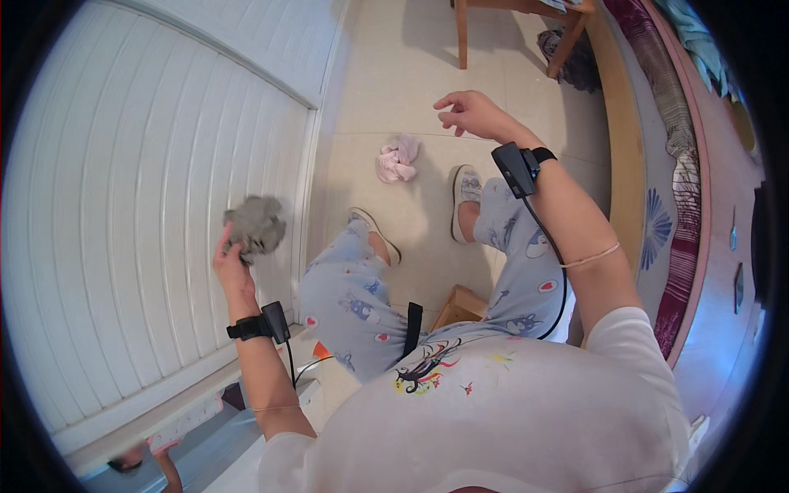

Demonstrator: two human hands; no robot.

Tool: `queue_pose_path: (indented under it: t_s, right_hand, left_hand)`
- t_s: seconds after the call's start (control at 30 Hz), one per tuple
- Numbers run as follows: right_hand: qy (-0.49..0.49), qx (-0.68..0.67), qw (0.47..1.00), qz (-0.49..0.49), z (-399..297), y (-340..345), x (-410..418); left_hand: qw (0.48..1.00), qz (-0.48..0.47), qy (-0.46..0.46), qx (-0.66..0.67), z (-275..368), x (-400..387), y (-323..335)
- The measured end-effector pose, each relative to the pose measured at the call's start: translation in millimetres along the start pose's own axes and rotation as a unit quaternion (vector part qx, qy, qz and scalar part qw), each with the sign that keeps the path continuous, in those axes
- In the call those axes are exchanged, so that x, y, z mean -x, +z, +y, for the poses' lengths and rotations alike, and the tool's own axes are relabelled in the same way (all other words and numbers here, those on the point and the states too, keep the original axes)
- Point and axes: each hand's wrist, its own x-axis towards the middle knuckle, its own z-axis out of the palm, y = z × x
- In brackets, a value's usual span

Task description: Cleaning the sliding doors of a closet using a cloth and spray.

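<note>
My left hand (235, 271) grips a crumpled grey cloth (260, 225) at its lower end. The cloth is in front of a white grooved door panel (163, 160); whether it touches the panel I cannot tell. Over the floor, away from everything, my right hand (479, 116) hangs with its fingers loosely bent and apart, holding nothing. A crumpled pale pink cloth (398, 159) lies on the tiled floor (425, 215) between the two hands, just ahead of my shoes. Both wrists wear a strapped black device with a cable.
Wooden furniture legs (461, 37) stand ahead, with a dark cloth bundle (576, 65) on the floor beside them. Along the right runs a bed's wooden side board (607, 123). A small wooden seat (459, 307) shows between my legs. At lower left, part of a person's arm (167, 471) appears.
</note>
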Motion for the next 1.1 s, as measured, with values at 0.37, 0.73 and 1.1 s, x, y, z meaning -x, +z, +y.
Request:
queue_pose_path:
  t_s: [0.37,0.73,1.1]
  right_hand:
    - [0.022,0.161,0.926,-0.34,202.6,184.6,71.0]
    - [0.15,0.131,0.697,-0.689,141.9,206.8,155.4]
    - [-0.107,0.187,0.723,-0.656,161.6,236.2,161.3]
  left_hand:
    - [0.92,-0.005,-0.068,0.386,32.4,-3.0,151.2]
    - [0.938,0.029,-0.014,0.346,51.8,-12.3,154.7]
    - [0.941,0.031,-0.027,0.336,33.8,-25.5,148.0]
